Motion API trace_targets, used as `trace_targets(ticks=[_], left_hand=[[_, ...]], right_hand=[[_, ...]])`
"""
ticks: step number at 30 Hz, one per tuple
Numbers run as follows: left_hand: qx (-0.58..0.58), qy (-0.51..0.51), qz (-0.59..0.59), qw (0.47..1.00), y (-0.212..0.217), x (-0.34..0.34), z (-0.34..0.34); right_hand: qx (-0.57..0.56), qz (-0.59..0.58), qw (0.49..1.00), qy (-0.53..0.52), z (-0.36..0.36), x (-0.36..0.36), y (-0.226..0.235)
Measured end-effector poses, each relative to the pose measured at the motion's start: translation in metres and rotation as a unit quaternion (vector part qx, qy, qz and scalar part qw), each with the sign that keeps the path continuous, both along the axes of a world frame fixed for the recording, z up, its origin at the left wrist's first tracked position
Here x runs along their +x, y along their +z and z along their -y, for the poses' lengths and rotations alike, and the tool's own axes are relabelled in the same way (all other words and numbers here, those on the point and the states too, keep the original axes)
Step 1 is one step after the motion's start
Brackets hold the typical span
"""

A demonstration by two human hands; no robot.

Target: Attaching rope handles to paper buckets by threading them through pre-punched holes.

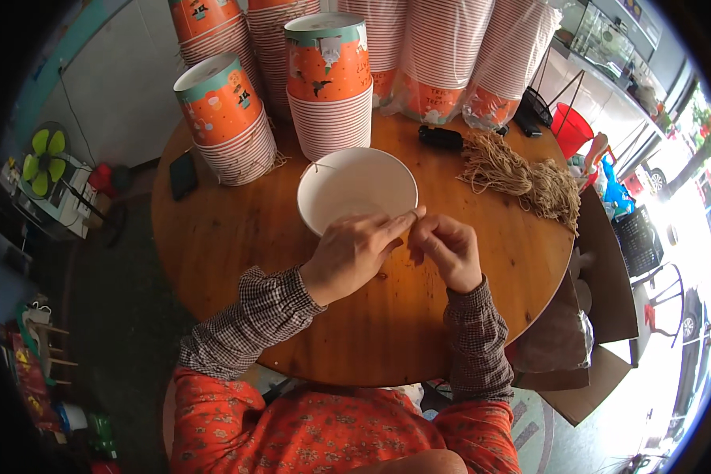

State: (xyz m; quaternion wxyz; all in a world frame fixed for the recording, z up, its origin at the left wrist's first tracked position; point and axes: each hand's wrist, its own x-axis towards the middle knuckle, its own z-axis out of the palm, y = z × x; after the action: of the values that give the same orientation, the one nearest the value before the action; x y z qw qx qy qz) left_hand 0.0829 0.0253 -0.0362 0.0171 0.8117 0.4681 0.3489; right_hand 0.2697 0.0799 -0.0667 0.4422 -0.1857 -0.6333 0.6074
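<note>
Both hands, left (349, 254) and right (449, 250), pinch fingertips together at the near rim of a smooth white paper bowl (357, 189) on the round wooden table (237, 237); frayed twine (521, 175) lies right.

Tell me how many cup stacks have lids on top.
2: one lidded stack at the table's far left, another lidded stack behind the white bowl. The rear stacks' tops are cut off.

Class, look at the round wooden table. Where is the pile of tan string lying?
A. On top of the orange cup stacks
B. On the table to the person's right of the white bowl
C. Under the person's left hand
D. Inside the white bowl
B: the pile of tan string lies on the bare table, on the right of the white bowl and apart from it.
</note>
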Motion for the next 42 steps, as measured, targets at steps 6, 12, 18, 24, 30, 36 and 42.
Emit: trace_targets(ticks=[6,12,18,24,30,36,42], left_hand=[[0.026,-0.021,-0.083,0.996,0.008,-0.026,0.009],[0.045,-0.126,-0.094,0.987,0.015,-0.049,0.017],[0.009,-0.119,-0.108,0.987,0.009,-0.067,0.036],[-0.005,-0.146,-0.048,0.988,-0.001,-0.082,0.048],[0.006,-0.133,0.035,0.990,-0.009,-0.080,0.052],[-0.048,-0.109,0.117,0.986,-0.007,-0.067,0.059],[-0.010,-0.067,0.220,0.973,-0.020,-0.048,0.057]], right_hand=[[0.047,0.020,0.996,-0.070,0.005,0.001,0.011],[0.340,0.132,0.931,-0.002,0.012,-0.027,0.043],[0.428,0.239,0.870,0.049,0.011,-0.043,0.064],[0.416,0.397,0.810,0.116,0.002,-0.062,0.075],[0.291,0.271,0.900,0.179,-0.002,-0.048,0.083],[0.336,0.246,0.901,0.124,0.004,-0.048,0.089],[0.341,0.260,0.899,0.085,0.017,-0.045,0.094]])
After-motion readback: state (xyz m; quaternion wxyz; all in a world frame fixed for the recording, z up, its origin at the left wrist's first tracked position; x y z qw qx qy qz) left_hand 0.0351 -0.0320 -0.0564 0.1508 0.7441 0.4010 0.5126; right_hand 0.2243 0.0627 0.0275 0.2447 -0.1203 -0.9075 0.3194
